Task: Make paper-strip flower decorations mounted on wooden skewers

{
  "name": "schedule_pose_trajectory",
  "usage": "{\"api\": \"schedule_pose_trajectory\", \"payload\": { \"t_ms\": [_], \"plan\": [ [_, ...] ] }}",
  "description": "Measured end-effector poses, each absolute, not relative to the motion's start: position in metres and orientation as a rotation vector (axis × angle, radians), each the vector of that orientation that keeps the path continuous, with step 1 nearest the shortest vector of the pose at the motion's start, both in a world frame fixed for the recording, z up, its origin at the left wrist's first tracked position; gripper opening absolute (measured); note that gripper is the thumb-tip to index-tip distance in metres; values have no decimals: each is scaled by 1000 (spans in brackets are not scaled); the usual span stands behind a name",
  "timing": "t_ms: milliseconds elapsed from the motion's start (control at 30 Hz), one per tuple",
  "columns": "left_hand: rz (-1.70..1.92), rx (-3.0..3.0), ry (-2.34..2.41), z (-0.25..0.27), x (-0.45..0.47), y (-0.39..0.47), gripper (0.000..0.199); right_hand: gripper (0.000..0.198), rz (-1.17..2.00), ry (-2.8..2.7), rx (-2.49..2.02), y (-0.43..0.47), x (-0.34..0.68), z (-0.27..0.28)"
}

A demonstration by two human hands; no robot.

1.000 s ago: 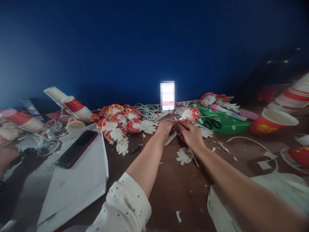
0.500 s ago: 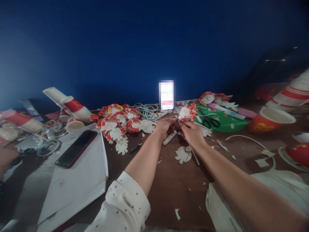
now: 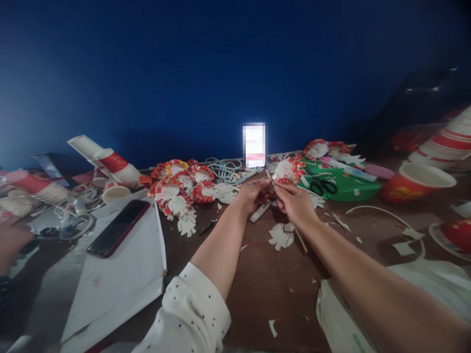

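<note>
My left hand (image 3: 255,192) and my right hand (image 3: 296,202) meet above the table with fingers pinched together. Between their fingertips is a small pale strip (image 3: 269,177), too small to make out clearly. From under my right hand a thin wooden stick (image 3: 302,241) slants down toward the table; its upper part is hidden by that hand. Just below lie a white glue-like tube (image 3: 260,211) and a white paper cutout (image 3: 278,236). A red-and-white paper craft piece (image 3: 289,169) rests just beyond my fingers.
Piled red-and-white paper crafts (image 3: 180,184) lie left of my hands. Black-handled scissors (image 3: 324,186) rest on a green sheet (image 3: 353,191). Red paper cups (image 3: 415,182) stand right, more cups (image 3: 119,166) left. A phone (image 3: 119,228) lies on a white board; another person's hand (image 3: 13,245) is at far left.
Both hands stay pinched at the same spot, with only slight finger movement. The whole view has shifted a little; the things on the table keep their places.
</note>
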State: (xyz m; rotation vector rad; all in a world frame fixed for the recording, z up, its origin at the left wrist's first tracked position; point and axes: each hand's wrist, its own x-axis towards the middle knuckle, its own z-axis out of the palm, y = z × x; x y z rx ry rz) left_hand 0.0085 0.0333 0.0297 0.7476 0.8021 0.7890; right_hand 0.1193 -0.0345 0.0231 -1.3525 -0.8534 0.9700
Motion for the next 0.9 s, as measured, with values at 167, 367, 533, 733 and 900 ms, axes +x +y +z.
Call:
{"api": "schedule_pose_trajectory", "payload": {
  "t_ms": [167,367,533,733,900],
  "plan": [
    [799,793,846,28,11,32,12,36,744,-1125,-1538,-36,124,20],
    [882,839,971,26,15,32,13,28,399,-1383,-1659,-34,124,14],
    [936,791,1020,27,18,33,11,29,437,-1324,-1625,-34,121,15],
    [958,776,1005,28,17,33,11,30,745,-1167,-1528,-35,119,15],
    [950,745,977,28,17,34,15,30,947,-973,-1461,-37,114,20]
  ]
}}
